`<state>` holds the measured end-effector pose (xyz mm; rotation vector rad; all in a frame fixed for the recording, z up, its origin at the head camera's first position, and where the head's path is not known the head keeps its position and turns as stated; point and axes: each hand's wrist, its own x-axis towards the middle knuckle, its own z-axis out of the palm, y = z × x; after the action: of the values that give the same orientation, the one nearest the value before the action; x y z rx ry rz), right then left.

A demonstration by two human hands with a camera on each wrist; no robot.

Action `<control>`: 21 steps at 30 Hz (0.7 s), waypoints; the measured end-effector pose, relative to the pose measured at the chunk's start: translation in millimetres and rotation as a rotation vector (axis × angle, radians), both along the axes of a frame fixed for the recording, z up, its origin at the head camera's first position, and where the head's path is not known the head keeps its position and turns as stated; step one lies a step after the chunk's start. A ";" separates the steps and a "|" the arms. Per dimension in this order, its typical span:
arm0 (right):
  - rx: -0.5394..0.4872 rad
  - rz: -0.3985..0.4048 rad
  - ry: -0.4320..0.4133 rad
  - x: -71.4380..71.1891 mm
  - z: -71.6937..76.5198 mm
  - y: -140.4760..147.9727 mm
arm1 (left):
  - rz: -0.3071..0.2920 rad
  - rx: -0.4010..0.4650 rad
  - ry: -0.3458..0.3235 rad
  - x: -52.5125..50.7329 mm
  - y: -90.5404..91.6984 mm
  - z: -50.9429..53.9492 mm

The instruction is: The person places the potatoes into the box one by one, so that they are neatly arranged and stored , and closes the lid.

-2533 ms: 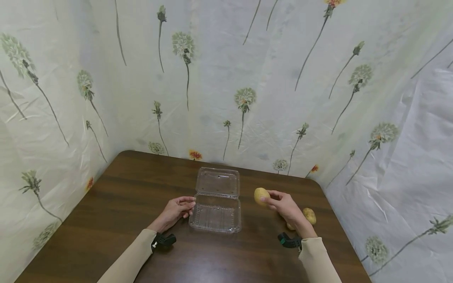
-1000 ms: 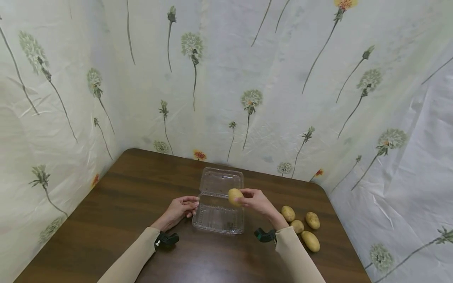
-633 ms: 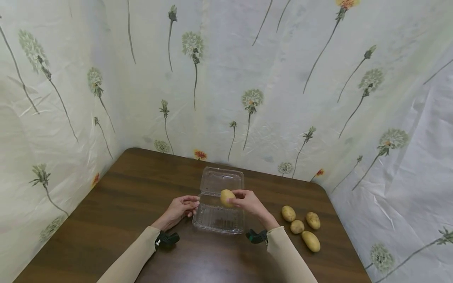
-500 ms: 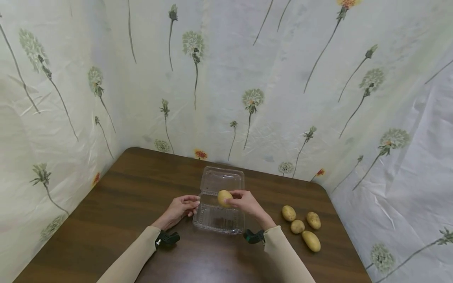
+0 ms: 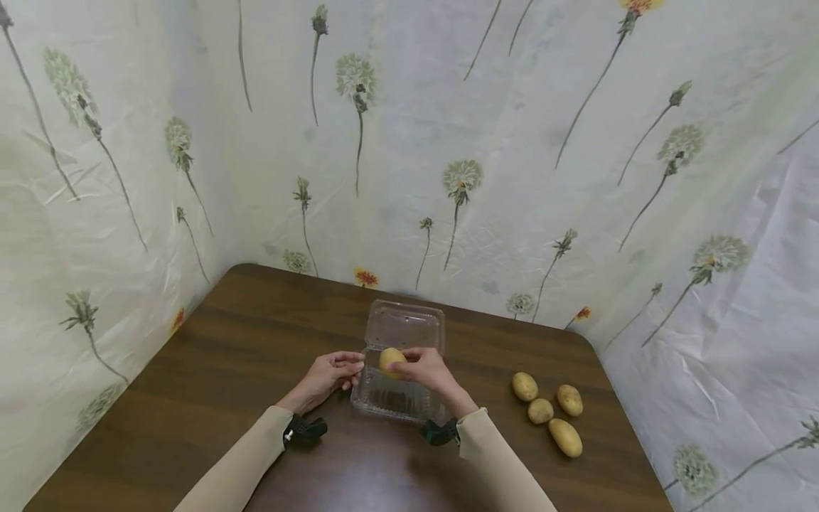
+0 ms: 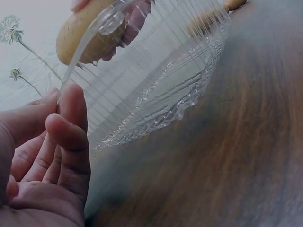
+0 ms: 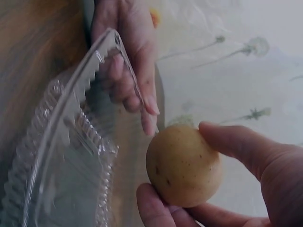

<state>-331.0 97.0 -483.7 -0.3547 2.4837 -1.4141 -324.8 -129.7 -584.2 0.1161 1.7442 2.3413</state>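
Note:
A clear plastic container [image 5: 397,398] lies on the table with its lid [image 5: 404,326] folded back. My left hand [image 5: 326,377] pinches the container's left rim between thumb and fingers; the left wrist view shows this pinch on the clear rim [image 6: 78,52] up close. Above the container, my right hand [image 5: 427,370] holds a yellow potato [image 5: 391,362] by thumb and fingertips. In the right wrist view the potato [image 7: 183,165] has a few dark spots and is beside the container's edge, not resting in it.
Several potatoes [image 5: 540,411] lie in a group on the right side of the brown wooden table [image 5: 269,313]. A curtain [image 5: 409,142] printed with flowers hangs behind the table and at both sides. Dark wrist devices [image 5: 306,429] sit on both wrists.
My right hand has carried the potato leftward from near the potato group to over the container. My left hand has stayed on the rim. The head view has shifted slightly.

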 end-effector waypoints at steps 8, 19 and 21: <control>0.007 -0.036 -0.032 -2.0 -8.0 -9.7 | -0.004 0.011 0.003 1.4 -0.3 2.4; 0.010 -0.072 -0.041 -0.6 -14.7 -17.3 | -0.002 0.010 0.002 0.9 0.0 1.8; 0.006 -0.079 -0.045 -1.3 -17.0 -18.7 | 0.001 0.009 0.004 1.2 0.0 2.2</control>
<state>-332.3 78.4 -500.7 -0.2237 2.4907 -1.4274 -323.6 -129.6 -582.0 0.1205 1.7366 2.3512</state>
